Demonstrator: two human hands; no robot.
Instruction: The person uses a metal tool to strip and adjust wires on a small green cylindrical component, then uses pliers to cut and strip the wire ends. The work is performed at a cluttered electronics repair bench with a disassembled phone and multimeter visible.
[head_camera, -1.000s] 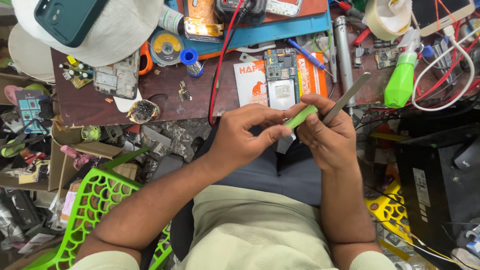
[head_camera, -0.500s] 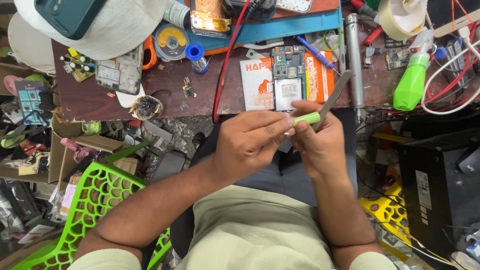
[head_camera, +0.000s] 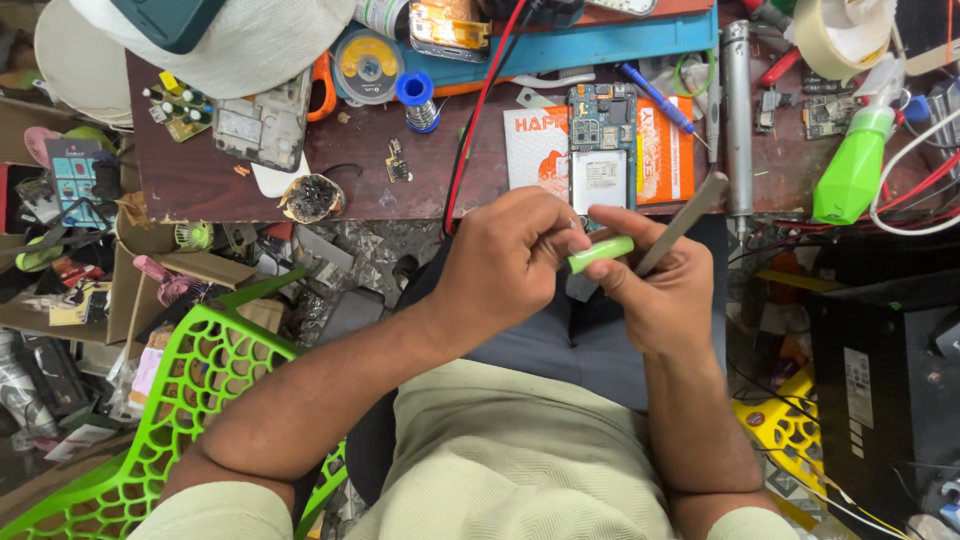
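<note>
My left hand (head_camera: 505, 262) and my right hand (head_camera: 655, 290) meet over my lap, just below the desk edge. Between their fingertips sits a small bright green cylinder (head_camera: 601, 253), pinched by both hands. My right hand also grips grey metal tweezers (head_camera: 682, 224) that point up and to the right. Just beyond the hands, an opened phone with its circuit board showing (head_camera: 602, 148) lies on an orange and white card (head_camera: 655, 150) on the brown desk (head_camera: 220, 185).
A green spray bottle (head_camera: 853, 165), a metal pen-shaped tool (head_camera: 737, 110), a solder spool (head_camera: 417, 98), a blue mat (head_camera: 600, 45), a red cable (head_camera: 480, 110) and a white hat (head_camera: 220, 40) crowd the desk. A green lattice chair (head_camera: 180, 400) stands left; a black box (head_camera: 890, 380) right.
Both hands have shifted slightly down and right with the green cylinder; the tweezers now tilt less steeply. The view has drifted a little.
</note>
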